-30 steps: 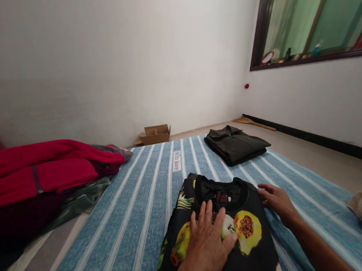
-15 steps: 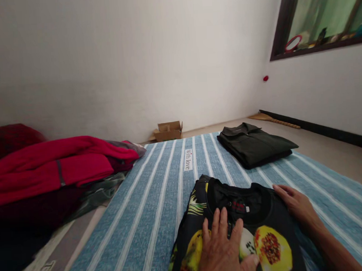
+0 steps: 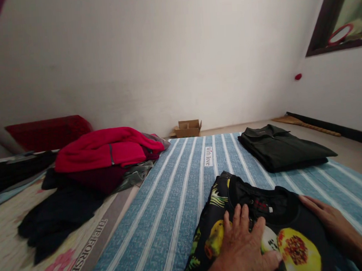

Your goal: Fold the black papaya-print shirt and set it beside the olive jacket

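Observation:
A folded black T-shirt (image 3: 283, 211) with a fruit print lies on the blue-and-white striped sheet (image 3: 161, 210), its round neckline facing away from me. My left hand (image 3: 244, 240) rests flat on the shirt's front below the collar, fingers spread. At the shirt's right shoulder, my right hand (image 3: 329, 214) lies along the edge with fingers stretched out; its lower fingertips are partly hidden against the cloth. Further back on the right sits a folded dark green collared garment (image 3: 282, 147).
A heap of clothes, with a pink-red fleece (image 3: 108, 150) on top and a dark garment (image 3: 63, 216) below, lies to the left on a floral mattress (image 3: 17, 260). A cardboard box (image 3: 188, 129) stands by the wall. A window (image 3: 343, 27) is at upper right.
The view has turned left, so everything appears shifted right and more of the clothes heap shows. Both hands keep about the same places on the T-shirt.

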The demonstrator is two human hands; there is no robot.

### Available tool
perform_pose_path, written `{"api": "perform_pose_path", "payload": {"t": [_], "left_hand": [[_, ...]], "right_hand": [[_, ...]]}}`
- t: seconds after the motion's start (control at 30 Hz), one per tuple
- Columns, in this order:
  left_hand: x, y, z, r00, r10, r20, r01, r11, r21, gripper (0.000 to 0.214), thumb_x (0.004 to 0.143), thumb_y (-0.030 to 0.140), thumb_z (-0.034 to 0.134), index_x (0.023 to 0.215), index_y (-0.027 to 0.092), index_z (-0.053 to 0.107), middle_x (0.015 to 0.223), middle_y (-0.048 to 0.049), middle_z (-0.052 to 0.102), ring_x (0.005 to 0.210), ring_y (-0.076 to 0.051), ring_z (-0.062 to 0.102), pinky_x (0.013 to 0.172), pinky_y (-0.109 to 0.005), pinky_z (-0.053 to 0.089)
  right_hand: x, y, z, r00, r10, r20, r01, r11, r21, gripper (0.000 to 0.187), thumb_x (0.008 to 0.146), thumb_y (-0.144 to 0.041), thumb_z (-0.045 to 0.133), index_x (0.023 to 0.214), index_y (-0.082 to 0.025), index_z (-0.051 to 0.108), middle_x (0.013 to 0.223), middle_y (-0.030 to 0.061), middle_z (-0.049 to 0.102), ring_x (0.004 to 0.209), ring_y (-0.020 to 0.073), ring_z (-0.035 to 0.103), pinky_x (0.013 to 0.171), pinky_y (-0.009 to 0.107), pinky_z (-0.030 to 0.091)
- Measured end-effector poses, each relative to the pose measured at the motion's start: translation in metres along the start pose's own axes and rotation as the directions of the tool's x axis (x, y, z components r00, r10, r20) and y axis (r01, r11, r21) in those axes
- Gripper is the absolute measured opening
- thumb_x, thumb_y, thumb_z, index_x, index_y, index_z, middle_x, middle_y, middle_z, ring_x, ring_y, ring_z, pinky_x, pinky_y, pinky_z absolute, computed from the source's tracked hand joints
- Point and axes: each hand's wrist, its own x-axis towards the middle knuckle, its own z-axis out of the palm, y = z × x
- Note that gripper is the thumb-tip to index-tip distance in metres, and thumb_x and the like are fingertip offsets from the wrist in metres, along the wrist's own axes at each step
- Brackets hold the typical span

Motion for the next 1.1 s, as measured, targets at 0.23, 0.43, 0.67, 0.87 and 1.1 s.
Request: {"api": "perform_pose_path", "payload": {"t": [0.23, 0.43, 0.67, 0.87, 1.1], "left_hand": [[-0.005, 0.002, -0.002, 0.999, 0.017, -0.032, -0.019, 0.998, -0.056, 0.069, 0.085, 0.064, 0.033, 0.141, 0.025, 0.030, 0.153, -0.0124, 0.008, 0.139, -0.029, 0.000, 0.107, -0.060, -0.002], [-0.010, 0.004, -0.005, 0.998, 0.033, -0.047, -0.039, 0.992, -0.120, 0.071, 0.084, 0.066, 0.034, 0.140, 0.023, 0.032, 0.152, -0.0150, 0.008, 0.139, -0.029, -0.002, 0.108, -0.058, -0.002], [-0.012, 0.007, -0.008, 0.998, 0.037, -0.041, -0.042, 0.992, -0.116, 0.070, 0.085, 0.064, 0.033, 0.141, 0.022, 0.032, 0.152, -0.0160, 0.009, 0.139, -0.028, -0.001, 0.108, -0.057, -0.003], [-0.005, 0.002, 0.000, 0.998, -0.005, -0.059, 0.002, 0.999, -0.052, 0.070, 0.083, 0.066, 0.032, 0.141, 0.027, 0.031, 0.152, -0.0116, 0.011, 0.140, -0.027, 0.000, 0.108, -0.057, -0.001], [0.003, -0.003, -0.004, 0.998, -0.013, -0.059, 0.013, 1.000, 0.006, 0.067, 0.084, 0.066, 0.028, 0.141, 0.031, 0.031, 0.152, -0.0091, 0.013, 0.140, -0.025, 0.002, 0.109, -0.055, 0.001]], "right_hand": [[-0.008, 0.005, 0.000, 0.994, 0.030, 0.103, -0.041, 0.993, 0.113, 0.060, 0.064, -0.055, 0.063, 0.109, -0.017, 0.067, 0.102, 0.0102, 0.070, 0.097, 0.0349, 0.063, 0.083, 0.040, 0.051], [-0.019, 0.006, -0.001, 0.984, 0.104, 0.148, -0.138, 0.959, 0.247, 0.069, 0.061, -0.053, 0.069, 0.117, -0.014, 0.063, 0.099, 0.0128, 0.070, 0.094, 0.0367, 0.064, 0.081, 0.041, 0.053], [-0.039, 0.005, 0.001, 0.899, 0.231, 0.372, -0.358, 0.877, 0.321, 0.087, 0.067, -0.057, 0.066, 0.138, -0.014, 0.039, 0.096, 0.0132, 0.071, 0.084, 0.0341, 0.067, 0.073, 0.041, 0.055], [-0.059, -0.003, 0.012, 0.914, 0.046, 0.404, -0.251, 0.845, 0.472, 0.083, 0.071, -0.047, 0.068, 0.142, -0.023, 0.030, 0.108, 0.0097, 0.068, 0.089, 0.0300, 0.067, 0.079, 0.040, 0.053], [-0.055, -0.003, 0.025, 0.948, -0.022, 0.318, -0.159, 0.832, 0.531, 0.066, 0.068, -0.039, 0.073, 0.125, -0.015, 0.050, 0.100, 0.0135, 0.070, 0.084, 0.0313, 0.068, 0.075, 0.040, 0.054]]}}
